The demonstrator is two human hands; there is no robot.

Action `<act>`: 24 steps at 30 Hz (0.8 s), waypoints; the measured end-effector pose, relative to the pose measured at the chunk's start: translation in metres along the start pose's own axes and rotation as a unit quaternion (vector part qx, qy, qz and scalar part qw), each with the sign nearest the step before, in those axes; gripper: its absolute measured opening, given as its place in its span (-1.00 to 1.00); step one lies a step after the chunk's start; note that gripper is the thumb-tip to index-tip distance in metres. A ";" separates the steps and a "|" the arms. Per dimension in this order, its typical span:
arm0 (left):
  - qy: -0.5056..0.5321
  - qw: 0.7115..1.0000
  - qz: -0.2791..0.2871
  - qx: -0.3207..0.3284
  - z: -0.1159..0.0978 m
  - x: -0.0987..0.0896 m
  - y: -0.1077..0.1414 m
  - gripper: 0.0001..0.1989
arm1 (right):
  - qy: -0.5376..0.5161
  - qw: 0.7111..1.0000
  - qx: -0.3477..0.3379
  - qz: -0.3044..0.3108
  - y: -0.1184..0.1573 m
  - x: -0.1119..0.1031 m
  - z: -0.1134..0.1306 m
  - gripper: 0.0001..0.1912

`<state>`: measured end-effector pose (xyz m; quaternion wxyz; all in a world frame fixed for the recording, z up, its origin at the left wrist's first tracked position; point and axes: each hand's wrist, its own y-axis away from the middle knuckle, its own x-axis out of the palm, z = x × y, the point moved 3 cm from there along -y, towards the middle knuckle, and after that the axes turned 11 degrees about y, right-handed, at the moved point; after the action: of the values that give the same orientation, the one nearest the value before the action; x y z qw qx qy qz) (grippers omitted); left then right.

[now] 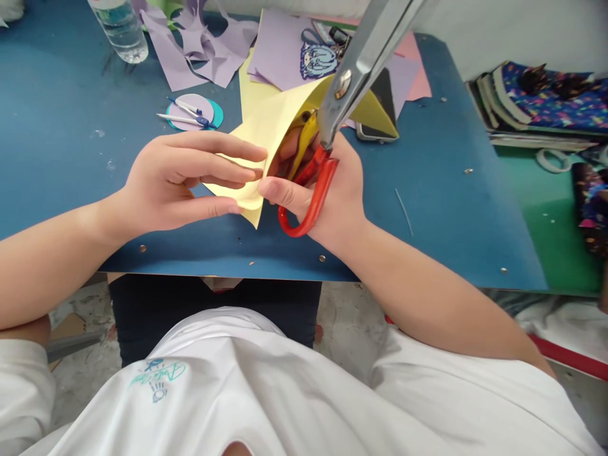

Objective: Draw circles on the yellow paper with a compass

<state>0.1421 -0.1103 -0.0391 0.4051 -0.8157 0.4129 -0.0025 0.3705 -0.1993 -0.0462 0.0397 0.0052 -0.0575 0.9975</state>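
Yellow paper (273, 120) is bent up between my two hands above the blue table. My left hand (185, 180) is closed on the paper's left part, fingers along its upper side and thumb near its lower edge. Red-handled scissors (308, 209) hang from my right hand (339, 190), their metal blades pointing up and away. The right thumb presses the paper edge by the left fingertips. Something yellow (306, 142) shows among the right fingers, which are partly hidden behind the paper and scissors.
Purple paper scraps (204, 47) and a water bottle (123, 31) are at the back left. A compass (190, 114) lies on round cutouts. Behind the yellow paper are purple sheets (278, 54) and a phone (375, 132). Books (513, 101) and tape (553, 161) are at right.
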 end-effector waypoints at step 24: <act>-0.114 0.958 -0.264 -0.004 -0.045 -0.002 -0.002 -0.88 | -0.015 0.996 -0.035 -0.079 -0.019 -0.007 -0.010 -0.23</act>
<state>0.1269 -0.1382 -0.0074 0.4313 -0.8920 0.1342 -0.0148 0.3789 -0.1803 -0.0542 0.1177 0.0230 -0.0920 0.9885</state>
